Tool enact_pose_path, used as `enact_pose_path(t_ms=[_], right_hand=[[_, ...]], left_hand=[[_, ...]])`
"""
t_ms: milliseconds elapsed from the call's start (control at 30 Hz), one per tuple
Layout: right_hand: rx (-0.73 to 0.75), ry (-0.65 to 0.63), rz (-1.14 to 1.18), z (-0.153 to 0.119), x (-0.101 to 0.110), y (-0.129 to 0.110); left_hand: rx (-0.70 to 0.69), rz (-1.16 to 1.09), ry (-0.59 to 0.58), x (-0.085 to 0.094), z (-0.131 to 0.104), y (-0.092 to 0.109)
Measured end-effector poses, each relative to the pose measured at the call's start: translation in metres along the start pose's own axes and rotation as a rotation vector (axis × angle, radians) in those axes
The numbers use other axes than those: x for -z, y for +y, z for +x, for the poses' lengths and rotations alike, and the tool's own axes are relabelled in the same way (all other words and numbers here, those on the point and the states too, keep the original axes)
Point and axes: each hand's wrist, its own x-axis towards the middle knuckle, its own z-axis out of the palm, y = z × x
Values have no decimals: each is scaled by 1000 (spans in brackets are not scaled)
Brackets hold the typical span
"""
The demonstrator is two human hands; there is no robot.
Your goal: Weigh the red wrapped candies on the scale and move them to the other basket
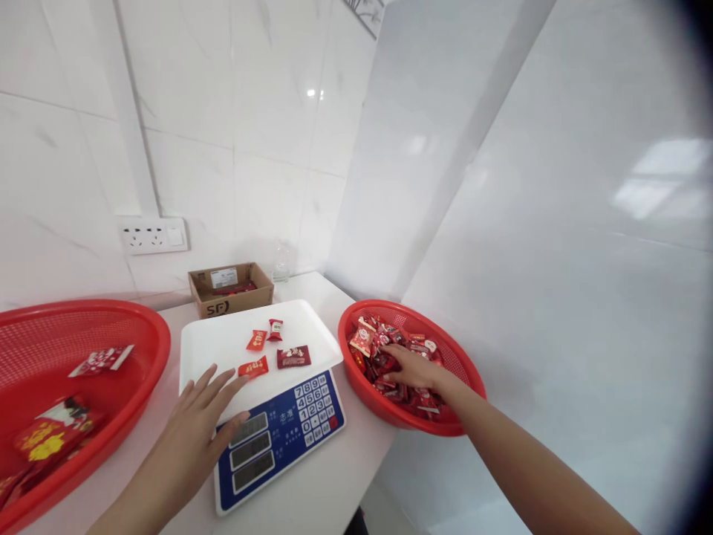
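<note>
My left hand [207, 416], fingers spread, hovers over the near left edge of the digital scale [290, 431], its fingertips close to a red candy [253, 368]. On the scale's white pan [223, 342] lie several wrapped candies, among them a dark red candy [293, 357] and a small red-and-white candy [275, 329]. To the right, my right hand [412, 368] reaches into a red plastic basket [468, 371] heaped with red-wrapped candies. Its fingers are parted and rest among the candies beside a pale orange-and-red packet [363, 336]. Nothing shows gripped in either hand.
A larger red basket [159, 345] with a few red packets stands at the left. Behind the scale sit an open cardboard box [245, 301] and a clear glass container [281, 264]. A wall socket [153, 235] is above. Walls border the table behind and at right.
</note>
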Motion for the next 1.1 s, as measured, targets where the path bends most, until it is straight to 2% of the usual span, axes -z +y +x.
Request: enact_pose_path(t_ms=[133,300,433,567,700,867,1000,1100], right_hand=[[-21,63,-30,-3,-11,-1],[-50,166,-9,-2,0,-1],[-9,133,19,-2,6,0],[52,98,20,-3,-7,-7],[35,145,-11,-1,-17,-12],[-17,275,-7,4,2,-16],[24,378,111,10,20,-39],[140,317,418,15,21,-73]], left_hand=[[-12,5,4,-3,0,-2],[1,5,-24,1,-1,1],[-1,0,-24,2,0,2],[-9,-11,-4,0,0,2],[-9,-19,-11,1,0,2],[17,-13,-31,8,-1,6],[30,-25,-55,14,-1,11],[44,-32,-93,17,-1,15]])
